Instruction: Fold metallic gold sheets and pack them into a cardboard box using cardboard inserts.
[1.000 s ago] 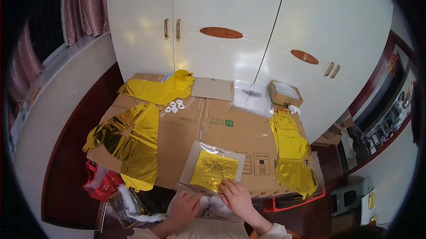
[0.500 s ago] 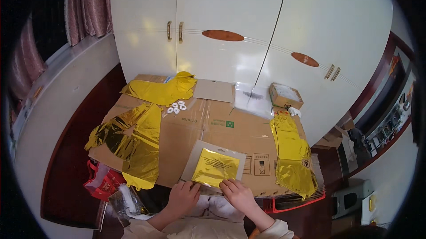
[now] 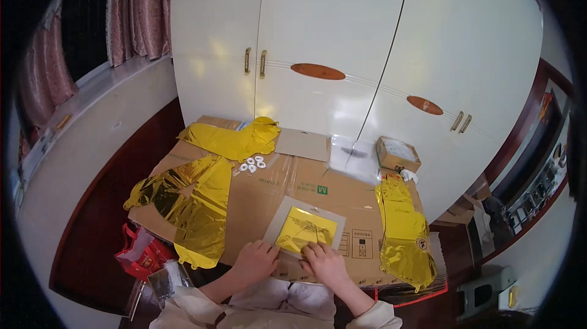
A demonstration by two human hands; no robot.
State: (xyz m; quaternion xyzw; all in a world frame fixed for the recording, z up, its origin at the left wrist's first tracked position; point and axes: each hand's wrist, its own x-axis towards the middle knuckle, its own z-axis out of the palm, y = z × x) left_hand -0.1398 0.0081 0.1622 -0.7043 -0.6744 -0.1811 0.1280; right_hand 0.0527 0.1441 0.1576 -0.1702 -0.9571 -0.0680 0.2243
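Note:
Just in front of me on the flattened cardboard lies a flat packet of folded gold foil (image 3: 304,226) on a grey card. My left hand (image 3: 255,260) has its fingers curled over the packet's lower left corner. My right hand (image 3: 324,263) grips the lower edge, with its fingertips reaching onto the gold foil; the thumbs are mostly hidden. Unfolded gold foil balloons lie around the packet: one at the left (image 3: 205,207), one at the far left (image 3: 235,137) and one along the right side (image 3: 403,231). Several small white rings (image 3: 252,164) sit near the far left balloon.
The cardboard sheet (image 3: 251,207) covers the table. Toward its far side are a plain grey card (image 3: 302,144), a clear plastic bag (image 3: 353,159) and a small open box (image 3: 397,154). A red gift bag (image 3: 142,254) stands below at the left. White cabinets (image 3: 330,17) rise behind.
My view has tilted up, so the scene sits lower. The fingers of my right hand have moved farther onto the gold foil; my left hand stays at the packet's lower left.

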